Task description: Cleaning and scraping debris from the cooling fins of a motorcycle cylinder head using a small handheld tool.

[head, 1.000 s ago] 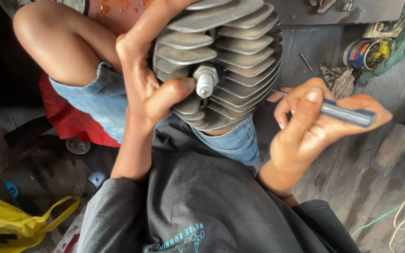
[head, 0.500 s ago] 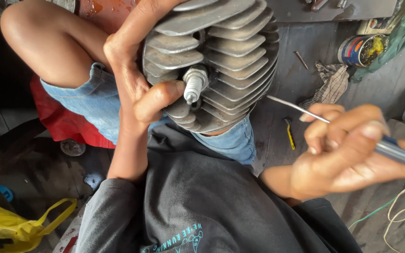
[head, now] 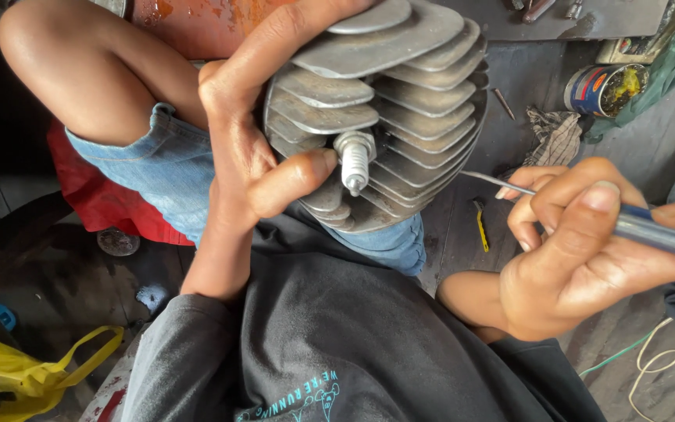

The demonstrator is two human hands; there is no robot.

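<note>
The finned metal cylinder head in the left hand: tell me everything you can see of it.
The finned cylinder head is dull grey cast metal, with rows of flat, rounded cooling fins stacked across it, dusty and worn. A spark plug with a white ribbed body sticks out of its middle towards the camera. The left hand holds it up above the lap, fingers over the top fins, thumb pressed beside the plug. The screwdriver in the right hand points at its right edge, apart from it.
</note>
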